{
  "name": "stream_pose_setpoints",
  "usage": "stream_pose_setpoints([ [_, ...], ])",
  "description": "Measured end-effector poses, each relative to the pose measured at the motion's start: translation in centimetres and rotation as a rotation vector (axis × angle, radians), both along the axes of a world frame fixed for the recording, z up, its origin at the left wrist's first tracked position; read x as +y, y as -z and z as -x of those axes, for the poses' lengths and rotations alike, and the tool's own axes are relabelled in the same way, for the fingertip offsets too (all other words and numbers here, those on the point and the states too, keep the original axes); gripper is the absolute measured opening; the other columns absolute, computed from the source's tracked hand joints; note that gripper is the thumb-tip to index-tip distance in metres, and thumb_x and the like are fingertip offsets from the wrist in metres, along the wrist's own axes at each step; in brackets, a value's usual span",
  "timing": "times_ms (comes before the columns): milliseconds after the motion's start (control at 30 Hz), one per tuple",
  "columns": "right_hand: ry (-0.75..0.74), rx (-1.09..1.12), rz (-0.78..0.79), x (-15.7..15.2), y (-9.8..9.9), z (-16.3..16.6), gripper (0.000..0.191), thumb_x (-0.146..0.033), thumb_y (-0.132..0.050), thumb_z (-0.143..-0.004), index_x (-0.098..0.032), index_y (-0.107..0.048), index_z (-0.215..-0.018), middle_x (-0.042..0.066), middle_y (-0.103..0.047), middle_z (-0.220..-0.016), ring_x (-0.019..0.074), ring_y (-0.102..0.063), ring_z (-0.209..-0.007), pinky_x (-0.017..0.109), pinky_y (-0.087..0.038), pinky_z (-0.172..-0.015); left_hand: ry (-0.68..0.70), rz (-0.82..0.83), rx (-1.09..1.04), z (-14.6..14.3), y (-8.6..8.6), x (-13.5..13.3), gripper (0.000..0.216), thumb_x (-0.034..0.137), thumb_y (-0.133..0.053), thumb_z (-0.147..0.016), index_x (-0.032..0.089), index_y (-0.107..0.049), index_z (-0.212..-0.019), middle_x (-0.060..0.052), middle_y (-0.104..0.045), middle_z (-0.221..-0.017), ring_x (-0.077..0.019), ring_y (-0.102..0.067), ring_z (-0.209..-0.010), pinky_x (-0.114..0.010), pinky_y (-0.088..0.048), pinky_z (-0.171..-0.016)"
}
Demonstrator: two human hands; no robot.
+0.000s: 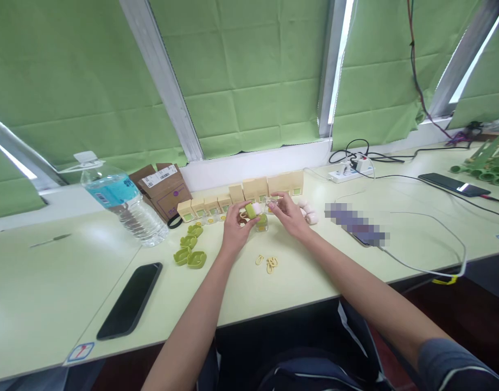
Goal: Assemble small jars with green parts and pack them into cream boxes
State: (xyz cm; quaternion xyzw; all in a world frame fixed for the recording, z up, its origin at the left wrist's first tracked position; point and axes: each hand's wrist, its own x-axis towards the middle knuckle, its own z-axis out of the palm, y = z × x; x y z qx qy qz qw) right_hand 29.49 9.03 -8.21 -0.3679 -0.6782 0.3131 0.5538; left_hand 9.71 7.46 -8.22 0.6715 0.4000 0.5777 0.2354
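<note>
My left hand (pixel 237 227) is closed around a small green piece with a whitish part (pixel 252 210), in front of the row of boxes. Across from it, my right hand (pixel 289 214) pinches a small clear piece (pixel 269 203), partly hidden by the fingers. Just below and between both hands is a small clear container with something green in it (pixel 261 224). Several hollow green pieces (pixel 196 260) lie to the left of my left hand. Small pale yellow loops (pixel 270 264) are on the table nearer to me. Rounded white pieces (pixel 311 216) sit beside my right hand, partly covered by it.
Small cream boxes with windows (pixel 255 190) line the back. Behind at left are a large water bottle (pixel 122 203) and an opened cardboard box (pixel 162 190). A black phone (pixel 130 300) lies front left. Another phone (pixel 357 225), cabled, lies right, near a power strip (pixel 350 171).
</note>
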Motion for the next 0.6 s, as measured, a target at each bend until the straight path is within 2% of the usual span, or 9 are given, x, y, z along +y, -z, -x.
stream_pose_setpoints([
  [233,0.009,-0.074,-0.017,-0.35,-0.35,0.08,0.037,-0.053,-0.053,-0.094,-0.024,-0.057,-0.117,-0.002,-0.059,-0.075,0.0165,-0.058,-0.072,0.029,-0.047,-0.070,0.023,-0.020,0.022,0.03,0.15,0.00,0.048,0.032,-0.081,-0.075,0.027,-0.066,-0.121,-0.006,-0.055,-0.116,-0.0170,-0.062,-0.095,-0.032,-0.055,-0.085],
  [600,-0.019,-0.101,-0.003,-0.20,-0.07,0.15,0.038,-0.052,-0.054,-0.093,-0.025,-0.060,-0.119,0.000,-0.066,-0.082,0.0179,-0.062,-0.077,0.030,-0.049,-0.072,0.041,-0.011,0.052,-0.16,-0.01,-0.25,0.044,0.026,-0.079,-0.076,0.026,-0.067,-0.119,-0.007,-0.056,-0.117,-0.0171,-0.064,-0.095,-0.034,-0.055,-0.088],
])
